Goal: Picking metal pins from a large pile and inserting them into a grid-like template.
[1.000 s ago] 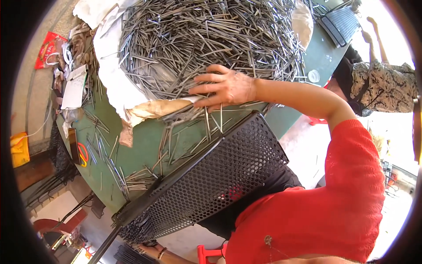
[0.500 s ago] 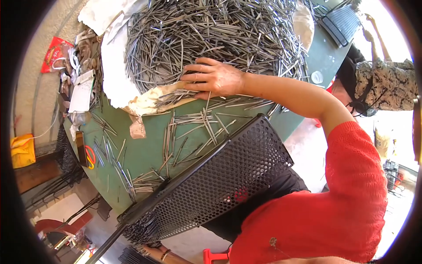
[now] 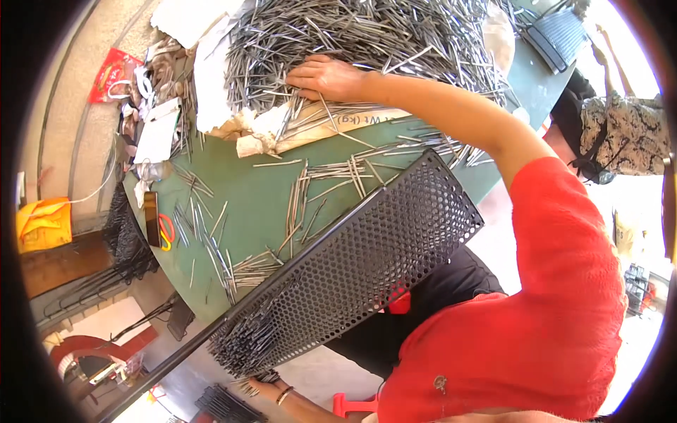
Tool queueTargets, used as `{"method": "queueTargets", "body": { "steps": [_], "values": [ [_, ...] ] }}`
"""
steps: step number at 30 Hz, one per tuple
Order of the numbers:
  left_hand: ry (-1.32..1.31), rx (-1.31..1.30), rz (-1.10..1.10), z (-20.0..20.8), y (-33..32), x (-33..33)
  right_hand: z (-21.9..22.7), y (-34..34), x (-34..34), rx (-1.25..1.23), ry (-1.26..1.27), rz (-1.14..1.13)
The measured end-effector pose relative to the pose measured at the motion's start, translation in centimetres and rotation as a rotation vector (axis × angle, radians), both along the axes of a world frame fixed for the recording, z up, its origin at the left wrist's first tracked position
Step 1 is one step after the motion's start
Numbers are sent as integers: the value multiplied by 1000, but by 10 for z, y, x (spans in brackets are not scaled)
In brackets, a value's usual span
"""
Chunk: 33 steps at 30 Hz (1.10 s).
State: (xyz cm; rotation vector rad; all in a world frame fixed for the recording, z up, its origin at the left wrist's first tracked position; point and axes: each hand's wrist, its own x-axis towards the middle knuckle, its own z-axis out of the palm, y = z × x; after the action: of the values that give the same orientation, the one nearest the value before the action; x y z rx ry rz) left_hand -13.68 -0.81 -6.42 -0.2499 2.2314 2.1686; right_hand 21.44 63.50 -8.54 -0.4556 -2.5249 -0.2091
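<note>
Resting on the near edge of a heap of metal rods (image 3: 352, 35), the right hand (image 3: 323, 79) has its fingers stretched out and only narrowly parted; whether it pinches any rods beneath cannot be told. The left hand (image 3: 264, 389) is low in the view, at the lower-left end of a black perforated basket (image 3: 367, 247), beside some rod ends; its fingers are partly hidden, so their grip cannot be told.

Dark printed letters run along the front fold of the brown paper (image 3: 381, 118) under the heap, reading roughly left to right. A red packet (image 3: 116, 74) at the upper left bears pale print, too small to make out, and a white pad (image 3: 156, 137) lies below it.

The heaped rods point every way, crossing one another. Looser rods lie on the green table (image 3: 240, 180): some nearly upright in the view, others running nearly crosswise toward the right. A dark bundle at the basket's lower-left end slants with it. The basket's long axis runs from lower left to upper right, along the table's near edge. Scissors (image 3: 166, 231) lie beside a phone (image 3: 151, 217) at the table's left, handles showing. Another person (image 3: 627, 134) in patterned clothing is at the far right.
</note>
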Motion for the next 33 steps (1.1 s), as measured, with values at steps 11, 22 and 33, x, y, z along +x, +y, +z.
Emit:
{"method": "queueTargets", "body": {
  "steps": [11, 22, 33],
  "values": [
    [-97, 88, -43, -25, -39, -16, 22, -100, 76, -444, -398, 600],
    [-104, -117, 273, -14, -25, -20, 8, -92, 60, -507, -444, 660],
    [-215, 70, 65, 3, 30, -21, 20, -131, 40, -164, -63, 165]
  ]
}}
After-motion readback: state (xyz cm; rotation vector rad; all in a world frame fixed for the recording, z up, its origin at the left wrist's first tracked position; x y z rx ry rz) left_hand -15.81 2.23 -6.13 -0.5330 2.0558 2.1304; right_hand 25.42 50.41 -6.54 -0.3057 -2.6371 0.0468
